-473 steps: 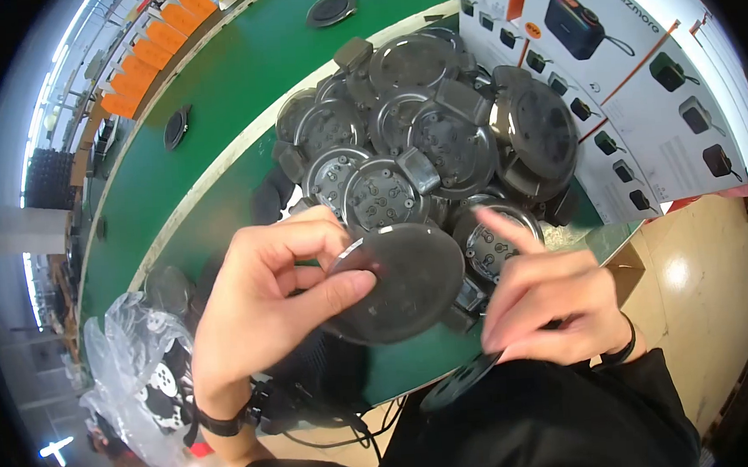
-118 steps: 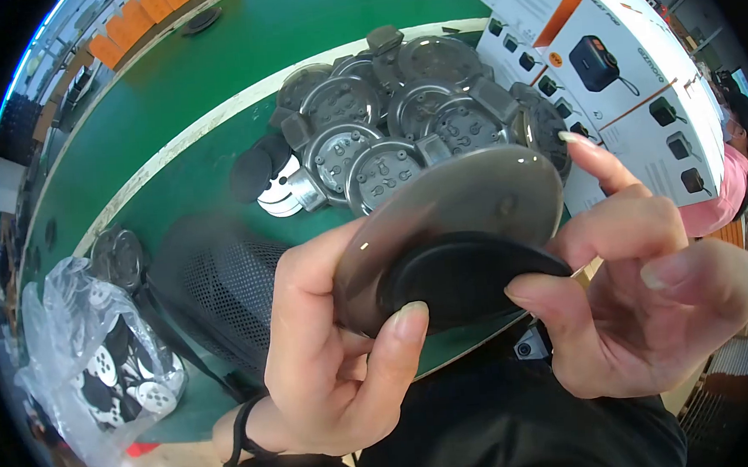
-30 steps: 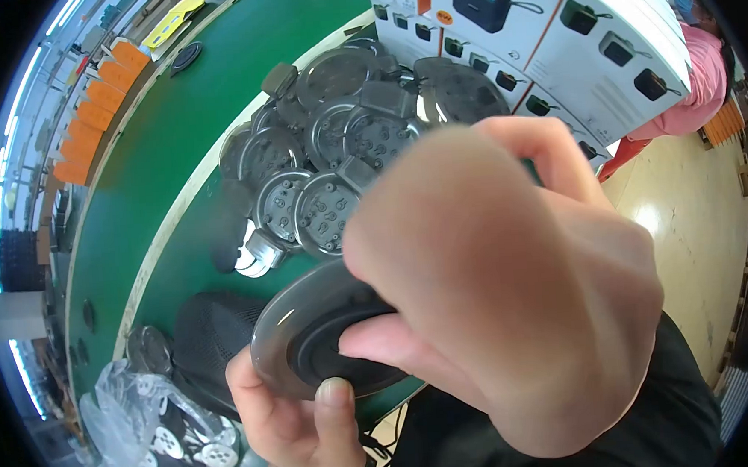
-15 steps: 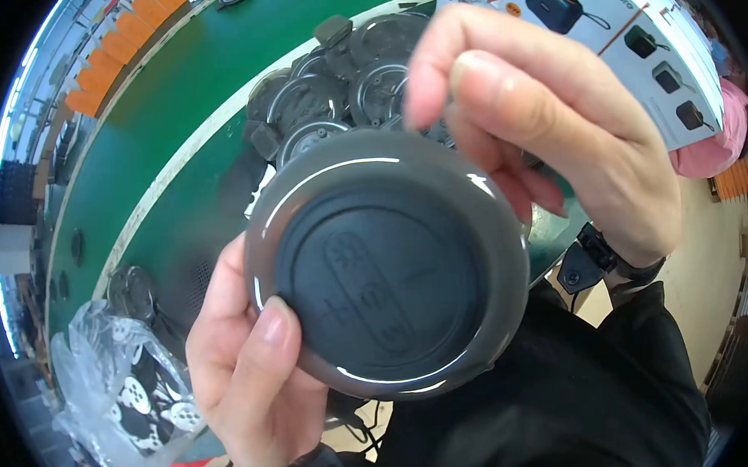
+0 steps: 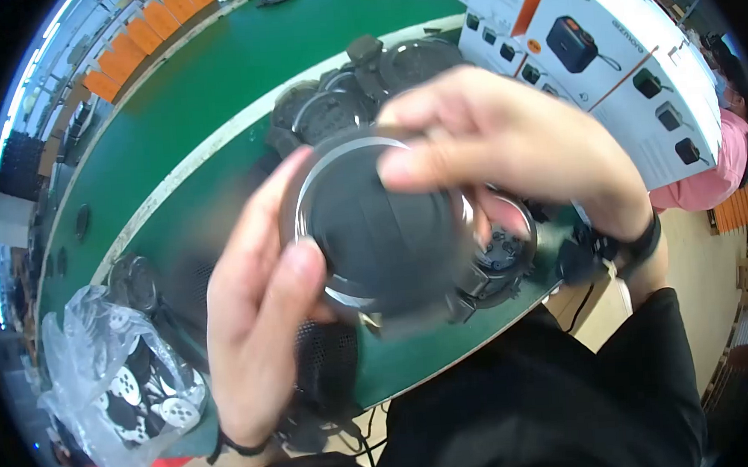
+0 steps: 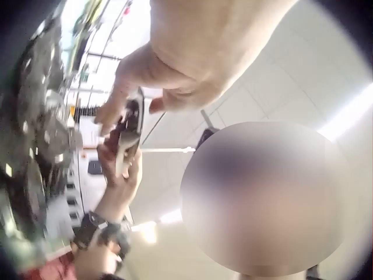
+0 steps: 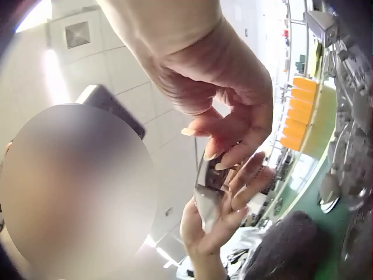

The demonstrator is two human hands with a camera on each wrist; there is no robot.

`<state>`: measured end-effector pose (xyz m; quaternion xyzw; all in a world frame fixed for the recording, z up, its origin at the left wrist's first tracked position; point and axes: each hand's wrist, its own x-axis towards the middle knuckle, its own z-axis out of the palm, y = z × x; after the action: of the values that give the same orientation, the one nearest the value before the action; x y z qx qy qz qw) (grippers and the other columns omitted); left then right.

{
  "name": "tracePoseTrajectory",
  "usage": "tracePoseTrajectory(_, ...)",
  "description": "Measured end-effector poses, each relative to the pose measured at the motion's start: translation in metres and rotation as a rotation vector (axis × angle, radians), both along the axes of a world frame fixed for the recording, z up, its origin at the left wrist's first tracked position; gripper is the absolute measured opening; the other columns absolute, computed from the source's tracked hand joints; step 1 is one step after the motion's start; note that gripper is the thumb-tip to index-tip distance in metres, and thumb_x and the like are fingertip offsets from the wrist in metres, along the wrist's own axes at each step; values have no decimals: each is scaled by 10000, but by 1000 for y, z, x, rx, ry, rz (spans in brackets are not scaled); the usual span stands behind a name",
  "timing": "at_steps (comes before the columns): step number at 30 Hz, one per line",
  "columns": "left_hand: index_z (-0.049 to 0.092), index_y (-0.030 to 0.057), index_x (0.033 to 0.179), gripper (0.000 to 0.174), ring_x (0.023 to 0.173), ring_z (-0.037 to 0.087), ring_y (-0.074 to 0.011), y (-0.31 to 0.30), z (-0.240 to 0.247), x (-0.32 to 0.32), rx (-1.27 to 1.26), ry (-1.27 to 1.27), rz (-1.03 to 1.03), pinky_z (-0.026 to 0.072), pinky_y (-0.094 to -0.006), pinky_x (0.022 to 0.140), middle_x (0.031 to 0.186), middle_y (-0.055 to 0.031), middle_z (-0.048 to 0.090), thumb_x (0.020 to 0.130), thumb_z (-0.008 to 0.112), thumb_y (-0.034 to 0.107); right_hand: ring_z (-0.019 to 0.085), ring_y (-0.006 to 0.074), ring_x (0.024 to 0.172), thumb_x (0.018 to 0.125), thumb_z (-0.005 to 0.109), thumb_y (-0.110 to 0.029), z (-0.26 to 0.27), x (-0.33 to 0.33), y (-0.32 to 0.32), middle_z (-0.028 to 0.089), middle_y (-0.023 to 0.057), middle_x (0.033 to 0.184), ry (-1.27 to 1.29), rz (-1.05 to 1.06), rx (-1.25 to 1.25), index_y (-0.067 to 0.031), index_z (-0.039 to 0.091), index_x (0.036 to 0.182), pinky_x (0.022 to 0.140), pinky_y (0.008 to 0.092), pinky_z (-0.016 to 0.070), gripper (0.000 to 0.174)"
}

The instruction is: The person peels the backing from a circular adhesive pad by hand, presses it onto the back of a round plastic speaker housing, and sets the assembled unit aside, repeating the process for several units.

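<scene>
the round dark part [image 5: 383,241] is held above the near edge of the green table [image 5: 210,81]. its left rim is gripped by the left hand [image 5: 259,313], with the thumb laid on the face and the fingers curled behind. its upper right rim is pinched by the right hand [image 5: 527,143], with the thumb over the face; neither hand is spread open. a darker centre [image 5: 369,221] is seen inside the rim and is judged to be seated; full seating cannot be confirmed. no finished stack can be identified, so any completed count cannot be given. behind the part, a pile of similar round pieces [image 5: 332,112] is presented, and is judged to be stock left to be handled. at the left, white and black discs [image 5: 179,412] are contained in a clear plastic bag [image 5: 91,371]. farther off, printed boxes [image 5: 605,91] and orange bins [image 5: 152,29] are located. the part's face is blurred, its underside is hidden in the head view, and much of the pile is covered by the hands.
</scene>
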<state>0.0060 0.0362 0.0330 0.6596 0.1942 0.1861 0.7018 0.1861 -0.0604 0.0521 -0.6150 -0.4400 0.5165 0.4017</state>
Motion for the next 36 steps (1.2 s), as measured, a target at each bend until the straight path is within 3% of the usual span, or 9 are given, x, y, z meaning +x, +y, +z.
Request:
tracePoseTrajectory(1,262,-32,1312,520,1147,436,-226,9,3,0,95,70,19,350,-282,936,1283,-150,394,848,469,78,521,72,380,855,534,-220,-2,15,13,571,63,558,-6,47,7,34,532,897,318,153,376,257)
tracePoseTrajectory(3,324,33,1307,511,1226,357,-249,36,-11,-8,1206,271,252,306,-329,971,1325,-150,366,830,506,38,566,143,442,874,479,-171,-14,38,44,590,132,598,-30,-73,36,94,551,869,448,231,467,275)
tracePoseTrajectory(5,372,8,1256,492,1132,421,-376,42,-6,-16,1374,309,302,370,-377,900,1281,-232,368,803,554,65,621,209,576,894,448,-159,-25,58,81,610,200,720,62,-117,68,106,518,938,576,294,532,278)
tracePoseTrajectory(8,431,-4,1198,418,1115,439,-369,35,1,-20,1348,315,245,381,-374,889,1247,-225,414,806,549,76,588,285,944,868,487,-129,-30,68,122,542,278,1047,135,-287,75,138,349,1153,829,353,477,414)
tracePoseTrajectory(11,451,-7,1176,390,1088,459,-369,38,-2,-25,1321,378,180,393,-375,875,1194,-225,462,808,543,85,598,280,923,845,497,-74,-36,59,124,526,264,1086,-150,-346,31,148,270,1220,823,337,475,491)
tracePoseTrajectory(16,580,-24,945,197,793,578,-354,42,-10,-24,1329,421,147,456,-399,698,888,-199,600,798,537,100,625,136,631,703,606,-96,-28,27,107,646,107,729,-666,-25,2,13,599,983,576,273,501,300)
tracePoseTrajectory(20,599,-26,928,200,839,574,-346,33,-3,-23,1215,561,110,442,-369,737,896,-195,604,821,520,124,594,313,815,606,705,-136,-62,-13,114,598,162,855,-1186,301,186,-10,609,881,719,377,480,317)
tracePoseTrajectory(29,603,-6,847,142,715,583,-337,31,-2,-25,1317,500,83,457,-396,626,805,-168,610,800,522,102,594,301,774,633,645,-177,-163,-84,196,538,197,901,-1412,38,415,49,564,838,616,333,499,316)
tracePoseTrajectory(36,591,-13,859,151,693,577,-341,29,7,-30,1333,556,327,454,-387,599,763,-171,603,805,538,119,594,338,770,661,561,-35,-76,-69,140,577,215,795,-1035,-91,727,37,546,784,621,394,488,144)
